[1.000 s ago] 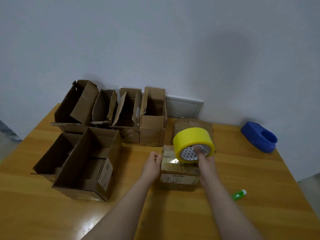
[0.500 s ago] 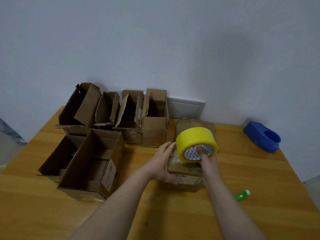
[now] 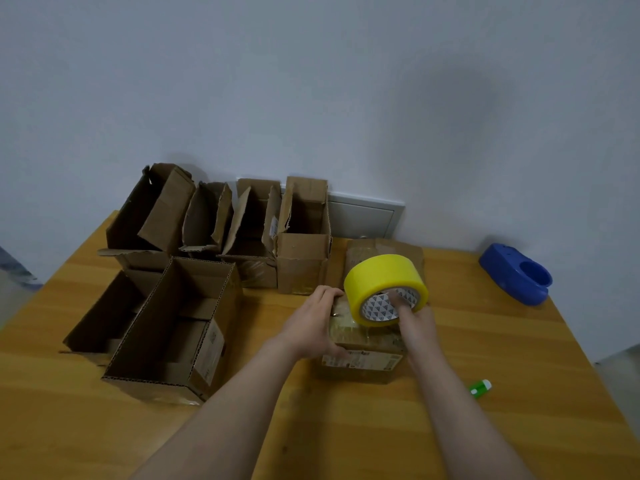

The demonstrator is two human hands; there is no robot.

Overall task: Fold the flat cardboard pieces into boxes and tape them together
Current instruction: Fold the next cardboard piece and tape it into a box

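1. The step in hand looks like taping: the closed box (image 3: 363, 356) sits near the middle of the table (image 3: 519, 410), with a glossy film across its top.
2. The left hand (image 3: 311, 323) grips the box at its 9 o'clock side. The fingers curl over the top edge and the thumb lies along the near face.
3. The right hand (image 3: 414, 320) holds the roll (image 3: 381, 277) with fingers hooked into its core. The roll stands on edge at the box's 12 o'clock end, touching the top.
4. The next move probably calls for drawing the roll along the seam while the left hand pins the box down, then cutting the strip. Whether the tape's free end is already stuck down, I cannot tell.
5. The box is brown corrugated card, creased and scuffed, with a printed label on its near face. The roll is a smooth yellow cylinder with a patterned white core.
6. A flat piece (image 3: 388, 249) lies at 12 o'clock of the box, and the open boxes (image 3: 180, 327) cluster from 9 to 11 o'clock, their flaps ragged.
7. A blue moulded plastic dispenser (image 3: 516, 277) sits at 2 o'clock, well apart. A small green stick (image 3: 480, 388) lies at 4 o'clock.
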